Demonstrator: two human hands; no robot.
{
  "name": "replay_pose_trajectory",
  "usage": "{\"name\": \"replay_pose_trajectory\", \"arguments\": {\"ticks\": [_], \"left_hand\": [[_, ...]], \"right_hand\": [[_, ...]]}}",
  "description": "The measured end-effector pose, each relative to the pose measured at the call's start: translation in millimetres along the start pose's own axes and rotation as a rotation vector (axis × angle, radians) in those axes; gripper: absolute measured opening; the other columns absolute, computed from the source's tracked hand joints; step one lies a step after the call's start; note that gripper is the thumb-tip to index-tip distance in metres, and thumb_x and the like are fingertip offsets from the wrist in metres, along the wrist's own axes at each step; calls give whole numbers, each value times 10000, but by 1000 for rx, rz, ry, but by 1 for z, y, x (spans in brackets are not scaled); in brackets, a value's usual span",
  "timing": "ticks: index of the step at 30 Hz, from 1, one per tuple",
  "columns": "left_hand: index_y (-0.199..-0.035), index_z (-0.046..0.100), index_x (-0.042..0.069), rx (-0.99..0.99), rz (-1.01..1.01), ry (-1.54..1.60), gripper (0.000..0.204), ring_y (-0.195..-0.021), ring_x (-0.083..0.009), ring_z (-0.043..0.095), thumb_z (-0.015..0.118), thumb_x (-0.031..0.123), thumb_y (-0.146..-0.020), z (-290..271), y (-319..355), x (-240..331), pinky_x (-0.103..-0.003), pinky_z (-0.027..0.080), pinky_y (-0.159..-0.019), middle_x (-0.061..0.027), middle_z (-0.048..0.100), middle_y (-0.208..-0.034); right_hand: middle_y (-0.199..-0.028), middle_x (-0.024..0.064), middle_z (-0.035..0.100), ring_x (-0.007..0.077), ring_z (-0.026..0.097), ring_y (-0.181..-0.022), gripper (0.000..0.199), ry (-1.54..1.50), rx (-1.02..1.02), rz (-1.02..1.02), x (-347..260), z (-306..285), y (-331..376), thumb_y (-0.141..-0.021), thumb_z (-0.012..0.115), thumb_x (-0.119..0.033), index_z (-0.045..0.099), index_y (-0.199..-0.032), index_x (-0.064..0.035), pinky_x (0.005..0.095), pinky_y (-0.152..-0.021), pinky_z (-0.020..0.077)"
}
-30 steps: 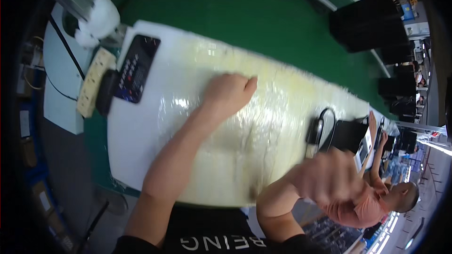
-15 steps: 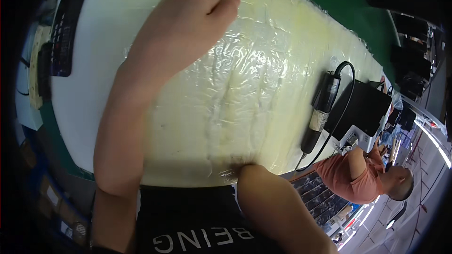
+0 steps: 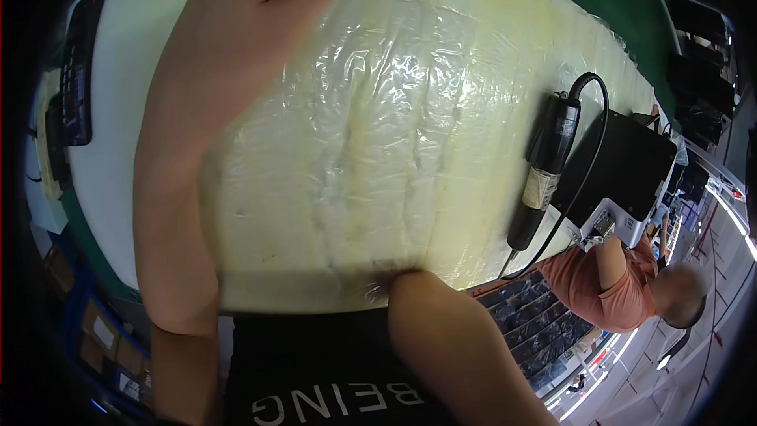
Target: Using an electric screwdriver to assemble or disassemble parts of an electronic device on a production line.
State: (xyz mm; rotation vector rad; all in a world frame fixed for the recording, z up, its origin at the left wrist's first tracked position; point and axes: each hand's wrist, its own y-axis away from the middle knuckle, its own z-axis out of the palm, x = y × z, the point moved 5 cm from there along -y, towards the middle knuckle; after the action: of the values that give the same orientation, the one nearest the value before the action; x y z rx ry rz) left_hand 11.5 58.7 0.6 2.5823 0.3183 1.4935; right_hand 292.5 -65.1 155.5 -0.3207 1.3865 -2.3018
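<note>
A white table top (image 3: 110,189) is covered with crinkled clear plastic film (image 3: 410,150) over a yellowish layer. My left hand (image 3: 260,0) lies palm down on the film at the far side, fingers stretched out and close together, holding nothing. My left forearm runs back along the film's left edge. My right forearm (image 3: 449,339) comes up from below and ends at the near edge of the table, where the film is bunched; the right hand itself is hidden there.
A black pen-shaped rotary tool (image 3: 544,173) with a cable lies on the film at the right, beside a black box (image 3: 623,166). A black keypad device (image 3: 79,71) and a power strip (image 3: 49,150) sit at the left. A person in an orange shirt (image 3: 623,284) is lower right.
The view has dropped much closer to the table. My left hand stays pressed on the film. My right hand, raised in front a second ago, has gone down to the table's near edge, out of sight.
</note>
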Motion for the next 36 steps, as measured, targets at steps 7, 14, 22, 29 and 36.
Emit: {"name": "replay_pose_trajectory", "arguments": {"ticks": [7,14,22,29,36], "left_hand": [[-581,353,94,-17,36,7,484,-534,-30,210,551,332,-952,0,-3,-4,-259,181,-483,90,238,-561],[-579,349,97,38,59,14,483,-538,-26,220,557,333,-947,0,-3,-4,-256,179,-488,90,248,-565],[-596,414,53,46,86,-32,461,-534,-30,263,574,322,-935,-2,-3,-1,-254,223,-484,87,284,-561],[-604,416,30,35,50,47,460,-534,-38,268,572,307,-936,-4,-2,-5,-269,242,-477,67,280,-553],[-604,400,22,42,54,-1,474,-528,-51,260,569,316,-935,-2,-2,-2,-282,243,-473,46,264,-550]], "right_hand": [[-493,-51,397,73,324,-377,370,5,59,-42,-2,-7,2,-863,497,-112,411,-508,-176,249,-387,235],[-489,-44,396,78,328,-377,369,11,123,-75,0,-10,-2,-867,496,-122,415,-512,-175,249,-385,233],[-484,-37,394,83,333,-376,368,-11,184,-80,3,-21,-11,-873,496,-134,420,-515,-174,249,-383,230],[-480,-31,392,88,337,-376,367,-60,217,-82,9,-38,-23,-877,495,-145,424,-519,-173,249,-382,228],[-476,-25,391,93,341,-375,367,-78,269,-86,16,-50,-28,-882,495,-155,429,-522,-172,248,-380,226]]}}
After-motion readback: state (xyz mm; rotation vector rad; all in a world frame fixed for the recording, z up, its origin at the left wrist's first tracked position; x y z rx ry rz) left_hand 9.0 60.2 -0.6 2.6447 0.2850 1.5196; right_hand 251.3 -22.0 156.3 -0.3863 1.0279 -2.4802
